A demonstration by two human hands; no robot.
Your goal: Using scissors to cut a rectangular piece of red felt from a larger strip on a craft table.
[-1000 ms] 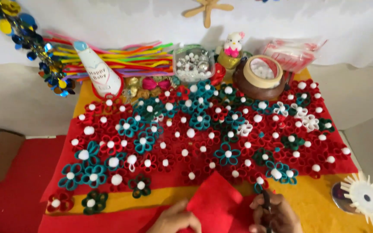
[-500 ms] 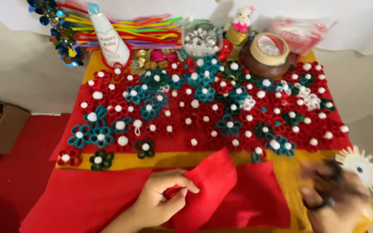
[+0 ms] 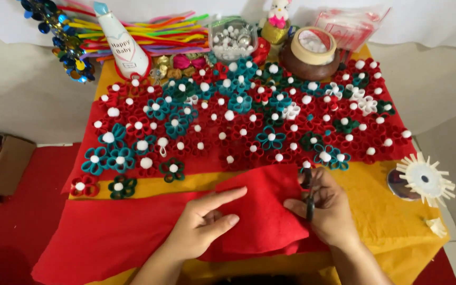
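At six o'clock, nearest the camera, a sheet of red felt (image 3: pixel 262 221) is spread over the yellow cloth (image 3: pixel 391 211), one flap folded up toward the middle. The left hand (image 3: pixel 201 227) is laid flat on it, fingers stretched toward one o'clock and pressing the fold down; nothing is gripped, the fingers being apart and open. Half a second ago this hand was curled at the felt's edge, so the sheet has since been smoothed and pinned.

At five o'clock the right hand (image 3: pixel 328 208) is closed around a pair of dark scissors (image 3: pixel 309 195), whose handles are held between thumb and fingers, the tips pointing toward twelve o'clock at the felt's right edge. Half a second ago that hand was blurred and well off to four o'clock; it has been brought in beside the felt. Whether the blades are open cannot be told. The felt appears to be held ready for cutting.

At three o'clock a white spiked disc (image 3: pixel 425 179) lies on the cloth's edge. Beyond, from ten to two o'clock, rows of red, teal and green rolled flowers (image 3: pixel 238 121) with white centres are laid out untouched. Farthest, at twelve o'clock, a clear tub of beads (image 3: pixel 231 39), a brown pot (image 3: pixel 310 60), a white glue bottle (image 3: pixel 122 47) and coloured pipe cleaners (image 3: pixel 149 31) are ranged against the wall.
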